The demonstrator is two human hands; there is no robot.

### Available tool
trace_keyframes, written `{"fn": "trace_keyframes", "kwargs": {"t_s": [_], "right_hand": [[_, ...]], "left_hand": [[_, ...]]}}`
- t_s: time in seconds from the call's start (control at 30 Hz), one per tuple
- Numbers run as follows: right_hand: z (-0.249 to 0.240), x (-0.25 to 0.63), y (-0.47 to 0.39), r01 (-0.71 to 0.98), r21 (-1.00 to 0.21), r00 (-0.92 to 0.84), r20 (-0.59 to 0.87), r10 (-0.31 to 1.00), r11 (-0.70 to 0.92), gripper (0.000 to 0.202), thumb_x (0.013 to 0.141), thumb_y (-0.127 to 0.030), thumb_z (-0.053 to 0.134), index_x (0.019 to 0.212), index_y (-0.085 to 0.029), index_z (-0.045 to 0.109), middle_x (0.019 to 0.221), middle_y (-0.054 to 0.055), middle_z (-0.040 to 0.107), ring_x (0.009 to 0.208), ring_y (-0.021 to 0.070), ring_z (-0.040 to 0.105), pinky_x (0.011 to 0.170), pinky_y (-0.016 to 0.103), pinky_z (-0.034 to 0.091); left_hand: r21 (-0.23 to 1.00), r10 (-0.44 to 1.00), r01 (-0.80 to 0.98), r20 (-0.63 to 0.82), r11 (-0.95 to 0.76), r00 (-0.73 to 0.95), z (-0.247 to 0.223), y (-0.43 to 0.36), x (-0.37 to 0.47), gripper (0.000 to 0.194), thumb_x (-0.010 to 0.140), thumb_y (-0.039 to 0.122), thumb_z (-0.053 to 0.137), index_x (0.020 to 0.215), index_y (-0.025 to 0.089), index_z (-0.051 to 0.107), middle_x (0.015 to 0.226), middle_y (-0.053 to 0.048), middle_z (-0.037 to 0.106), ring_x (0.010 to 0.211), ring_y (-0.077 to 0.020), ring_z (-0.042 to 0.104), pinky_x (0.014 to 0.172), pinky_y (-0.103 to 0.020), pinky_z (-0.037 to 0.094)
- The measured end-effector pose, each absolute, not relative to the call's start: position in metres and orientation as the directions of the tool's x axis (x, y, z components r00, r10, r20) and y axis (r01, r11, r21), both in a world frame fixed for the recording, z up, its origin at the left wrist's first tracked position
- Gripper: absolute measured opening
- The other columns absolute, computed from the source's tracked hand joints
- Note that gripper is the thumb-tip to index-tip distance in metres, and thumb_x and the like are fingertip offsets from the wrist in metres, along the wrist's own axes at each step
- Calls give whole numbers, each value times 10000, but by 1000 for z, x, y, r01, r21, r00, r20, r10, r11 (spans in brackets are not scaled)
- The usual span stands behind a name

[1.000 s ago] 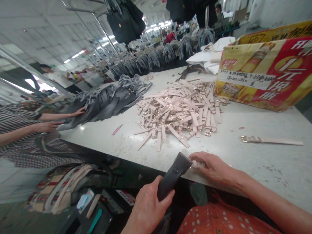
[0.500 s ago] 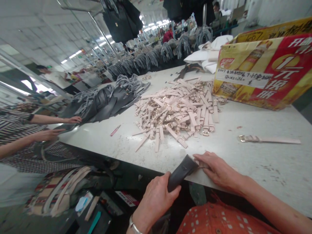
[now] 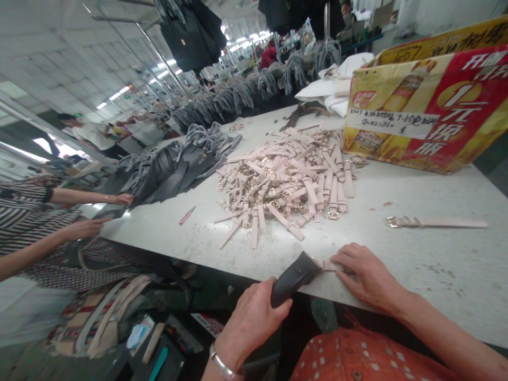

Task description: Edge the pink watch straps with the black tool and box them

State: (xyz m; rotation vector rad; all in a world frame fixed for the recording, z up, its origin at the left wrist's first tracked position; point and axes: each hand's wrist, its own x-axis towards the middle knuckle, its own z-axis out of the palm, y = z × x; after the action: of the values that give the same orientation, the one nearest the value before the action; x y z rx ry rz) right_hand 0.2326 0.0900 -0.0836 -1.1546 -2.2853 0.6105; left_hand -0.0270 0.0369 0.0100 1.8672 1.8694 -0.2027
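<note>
My left hand (image 3: 256,312) is wrapped round a folded black leather-like piece (image 3: 297,276) at the table's front edge. The piece tilts up and to the right. From its far end sticks out a short pale pink buckle strap (image 3: 327,265), and how the two are joined cannot be made out. My right hand (image 3: 369,275) has its fingertips closed on the strap's right end, low over the tabletop. A large heap of similar pink straps with gold buckles (image 3: 283,182) lies just beyond both hands. One single strap (image 3: 444,222) rests apart on the right.
A yellow and red cardboard box (image 3: 424,111) stands at the back right, beside white pieces (image 3: 329,87). Black bag parts with grey handles (image 3: 174,164) are piled on the left, where a co-worker's hands (image 3: 85,228) work. A small pink tool (image 3: 187,215) lies on the white table (image 3: 190,238).
My right hand has slid a little to the right, away from the black piece, and more of the pink strap shows between them. My left hand keeps its grip.
</note>
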Motion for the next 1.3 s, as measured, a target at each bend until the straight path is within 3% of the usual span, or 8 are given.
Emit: {"fn": "trace_keyframes", "kwargs": {"t_s": [0.17, 0.3, 0.47, 0.73, 1.07, 1.3], "right_hand": [[-77, 234, 93, 537, -649, -539, 227, 811, 539, 206, 800, -148, 541, 970, -195, 646, 885, 86, 595, 850, 225, 518, 746, 364, 427], [-77, 236, 97, 517, -663, -582, 191, 790, 541, 198, 802, -173, 557, 975, -201, 649, 886, 83, 587, 849, 225, 513, 733, 356, 427], [-84, 241, 97, 505, -698, -565, 176, 806, 507, 374, 792, -186, 579, 1165, -189, 580, 952, 95, 604, 907, 239, 524, 806, 388, 438], [-94, 247, 98, 457, -781, -526, 148, 838, 425, 683, 755, -114, 556, 1398, -241, 363, 1021, 70, 620, 931, 215, 564, 849, 385, 465], [-91, 249, 97, 452, -786, -526, 147, 837, 422, 608, 798, -144, 547, 1380, -229, 395, 962, 63, 633, 882, 200, 581, 804, 362, 482], [-94, 248, 99, 435, -803, -510, 153, 847, 407, 668, 742, -86, 527, 1379, -242, 397, 1040, 68, 630, 930, 210, 591, 855, 382, 477]], "left_hand": [[98, 913, 995, -407, 20, 22, 19, 29, -16, 253, 836, 424, 496, 954, 220, 591, 827, -47, 694, 808, -224, 649, 684, -278, 419], [51, 896, 993, -429, -108, 120, 26, 25, -4, 216, 857, 395, 477, 990, 251, 567, 875, -31, 691, 817, -250, 649, 707, -327, 436], [0, 868, 979, -463, -203, 180, 26, 33, 7, 258, 868, 354, 459, 1068, 220, 552, 918, -64, 683, 872, -263, 640, 757, -358, 449], [13, 867, 969, -444, -246, 226, 28, 46, 21, 195, 855, 329, 454, 985, 216, 547, 874, -62, 685, 836, -263, 653, 730, -353, 467], [24, 846, 948, -445, -317, 294, 34, 47, 14, 199, 843, 304, 460, 977, 194, 557, 878, -68, 694, 842, -245, 658, 741, -338, 477], [27, 879, 963, -401, -269, 257, 26, 54, 20, 208, 842, 344, 466, 962, 206, 567, 858, -69, 694, 827, -249, 661, 715, -319, 457]]}}
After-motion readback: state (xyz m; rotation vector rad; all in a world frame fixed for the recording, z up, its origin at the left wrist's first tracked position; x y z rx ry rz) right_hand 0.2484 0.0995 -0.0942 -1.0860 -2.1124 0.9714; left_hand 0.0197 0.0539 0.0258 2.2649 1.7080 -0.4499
